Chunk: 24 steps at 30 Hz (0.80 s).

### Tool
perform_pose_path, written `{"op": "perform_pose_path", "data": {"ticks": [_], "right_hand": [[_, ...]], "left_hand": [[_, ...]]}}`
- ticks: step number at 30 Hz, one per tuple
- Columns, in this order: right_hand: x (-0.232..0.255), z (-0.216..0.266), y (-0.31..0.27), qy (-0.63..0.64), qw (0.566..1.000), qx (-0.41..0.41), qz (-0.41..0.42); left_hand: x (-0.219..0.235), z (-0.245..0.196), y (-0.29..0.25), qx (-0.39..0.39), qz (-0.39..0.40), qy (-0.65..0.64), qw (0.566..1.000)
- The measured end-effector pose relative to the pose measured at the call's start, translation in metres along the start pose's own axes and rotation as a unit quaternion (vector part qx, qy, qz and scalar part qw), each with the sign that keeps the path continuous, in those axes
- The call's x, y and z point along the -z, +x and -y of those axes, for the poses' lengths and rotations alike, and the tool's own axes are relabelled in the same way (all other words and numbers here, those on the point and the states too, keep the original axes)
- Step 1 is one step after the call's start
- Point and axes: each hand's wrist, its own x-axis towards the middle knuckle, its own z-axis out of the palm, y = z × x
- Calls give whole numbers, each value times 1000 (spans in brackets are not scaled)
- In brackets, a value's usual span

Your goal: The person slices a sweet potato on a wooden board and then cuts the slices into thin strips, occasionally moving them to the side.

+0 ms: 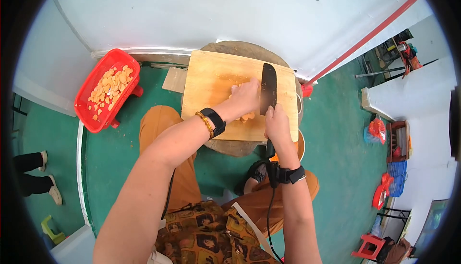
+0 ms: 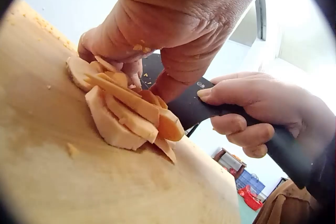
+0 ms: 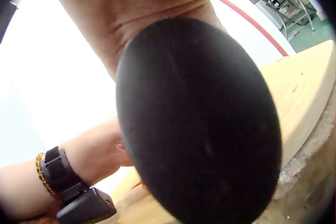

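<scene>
My right hand [image 1: 278, 124] grips the black handle of a broad dark kitchen knife [image 1: 269, 84], whose blade lies over the right part of a wooden cutting board [image 1: 201, 79]. In the right wrist view the handle's butt end [image 3: 197, 124] fills the middle and hides the blade. Beside the blade, my left hand [image 1: 246, 96] bends its thumb and fingers around orange sweet potato [image 2: 105, 85] on the board. Several thin slices [image 2: 128, 116] fan out beneath that hand in the left wrist view, and small crumbs cling to its skin. The hand partly hides the piece at the blade.
A red basin [image 1: 82, 108] with many orange slices stands on the green floor at left. The board rests on a round stump-like base [image 1: 230, 147], close to the white wall. A bowl rim [image 1: 301, 146] shows below the board's right corner. Another person's feet [image 1: 55, 189] are at far left.
</scene>
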Motion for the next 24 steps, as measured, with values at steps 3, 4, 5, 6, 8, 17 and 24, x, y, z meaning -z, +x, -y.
{"op": "perform_pose_path", "data": {"ticks": [3,4,5,6,8,17,24], "right_hand": [[-14,-25,8,-32,997,60,-22],[-17,-27,8,-35,997,66,-26],[-19,-28,8,-38,996,72,-29],[-19,-27,8,-43,996,69,-27],[-18,-23,6,-53,996,63,-24],[-28,-7,26,-121,986,107,-45],[3,-19,16,93,995,12,16]], "left_hand": [[2,-3,0,7,5,10,1000],[2,-2,0,7,5,12,1000],[2,-2,0,7,4,13,1000],[2,-1,0,7,4,14,1000],[2,-1,1,6,5,18,1000],[-5,3,4,16,-6,16,1000],[22,-6,-6,-8,103,51,993]]}}
